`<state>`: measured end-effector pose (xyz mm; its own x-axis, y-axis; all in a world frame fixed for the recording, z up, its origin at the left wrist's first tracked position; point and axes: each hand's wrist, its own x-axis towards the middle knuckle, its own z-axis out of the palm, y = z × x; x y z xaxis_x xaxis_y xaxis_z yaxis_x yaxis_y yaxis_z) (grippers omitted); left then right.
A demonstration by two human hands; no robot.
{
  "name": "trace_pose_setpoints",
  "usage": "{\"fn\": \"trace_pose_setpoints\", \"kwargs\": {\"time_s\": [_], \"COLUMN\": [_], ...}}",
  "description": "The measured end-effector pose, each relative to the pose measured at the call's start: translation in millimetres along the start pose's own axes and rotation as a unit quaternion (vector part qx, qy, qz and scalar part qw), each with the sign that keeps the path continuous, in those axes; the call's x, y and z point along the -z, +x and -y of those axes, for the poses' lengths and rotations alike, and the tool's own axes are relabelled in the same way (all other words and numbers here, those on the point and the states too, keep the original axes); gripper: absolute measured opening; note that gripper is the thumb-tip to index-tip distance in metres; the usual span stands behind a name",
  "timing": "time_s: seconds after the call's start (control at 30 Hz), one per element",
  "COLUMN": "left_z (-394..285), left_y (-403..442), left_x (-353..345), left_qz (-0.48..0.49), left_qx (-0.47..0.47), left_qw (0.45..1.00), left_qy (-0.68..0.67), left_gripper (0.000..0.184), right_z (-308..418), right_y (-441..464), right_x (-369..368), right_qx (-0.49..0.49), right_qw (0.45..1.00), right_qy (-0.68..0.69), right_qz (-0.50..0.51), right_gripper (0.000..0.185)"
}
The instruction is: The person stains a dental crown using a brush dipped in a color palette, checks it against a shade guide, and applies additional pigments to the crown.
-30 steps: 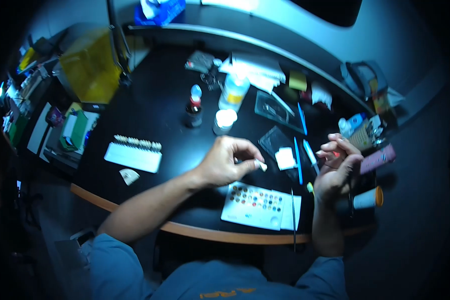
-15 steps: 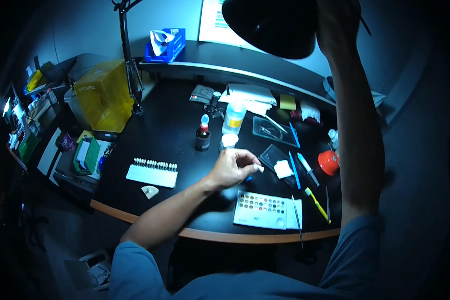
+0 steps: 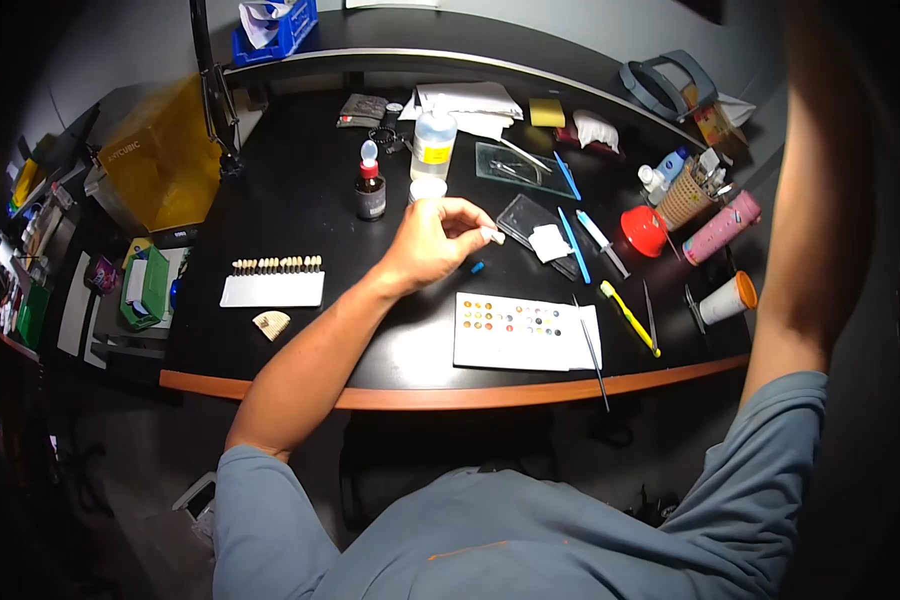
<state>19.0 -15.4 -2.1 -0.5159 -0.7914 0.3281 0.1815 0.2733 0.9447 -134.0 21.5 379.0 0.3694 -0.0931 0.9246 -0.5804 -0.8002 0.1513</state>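
Observation:
My left hand (image 3: 438, 243) pinches a small whitish piece (image 3: 494, 236) between thumb and fingertips, above the desk's middle. My right forearm rises along the right side; the hand itself is past the top edge of the view. Below my left hand lies a white palette (image 3: 515, 345) with rows of coloured dots, a thin brush (image 3: 592, 350) across its right end. A white holder with a row of tooth-shaped tabs (image 3: 272, 290) is at the left, a beige fan-shaped piece (image 3: 271, 324) below it. Just beyond my left hand stand a white jar (image 3: 428, 188) and a dark bottle (image 3: 370, 192).
A clear bottle (image 3: 433, 145) stands behind the jar. To the right are a white pad (image 3: 548, 243), a syringe (image 3: 602, 243), a yellow toothbrush (image 3: 631, 319), a red bowl (image 3: 645, 231), a pink bottle (image 3: 722, 229) and a cup (image 3: 729, 298). A lamp arm (image 3: 215, 100) rises at the back left.
My right hand has gone from beside the palette up to the dark lamp shade, then out of view. The light has turned from blue to white. My left hand still pinches the piece.

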Motion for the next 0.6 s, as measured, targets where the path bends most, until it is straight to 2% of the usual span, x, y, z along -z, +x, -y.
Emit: {"fn": "trace_pose_setpoints", "kwargs": {"time_s": [0.13,0.27,0.33,0.57,0.6], "left_z": [-6.7,4.6,-7.9,0.3,-0.7], "left_y": [-0.5,0.8,-2.0,2.4,2.1], "left_x": [1.1,1.1,-0.3,4.0,4.6], "left_qz": [-0.005,0.001,0.008,0.030,0.022], "left_qx": [0.020,-0.012,0.028,-0.001,0.006], "left_qw": [1.000,0.999,0.998,0.996,0.998], "left_qy": [0.019,0.043,0.053,0.088,0.061], "left_gripper": [0.009,0.009,0.008,0.008,0.009], "right_z": [16.1,24.3,26.1,29.6,27.9], "right_y": [-22.7,-45.6,-57.4,-91.7,-96.0], "right_x": [26.8,44.7,51.7,65.1,65.7], "right_qx": [-0.006,-0.024,-0.035,-0.065,-0.067], "right_qw": [0.998,0.995,0.993,0.988,0.988], "right_qy": [-0.036,-0.061,-0.072,-0.089,-0.089], "right_qz": [0.045,0.075,0.085,0.107,0.107], "right_gripper": [0.055,0.055,0.055,0.056,0.056]}}
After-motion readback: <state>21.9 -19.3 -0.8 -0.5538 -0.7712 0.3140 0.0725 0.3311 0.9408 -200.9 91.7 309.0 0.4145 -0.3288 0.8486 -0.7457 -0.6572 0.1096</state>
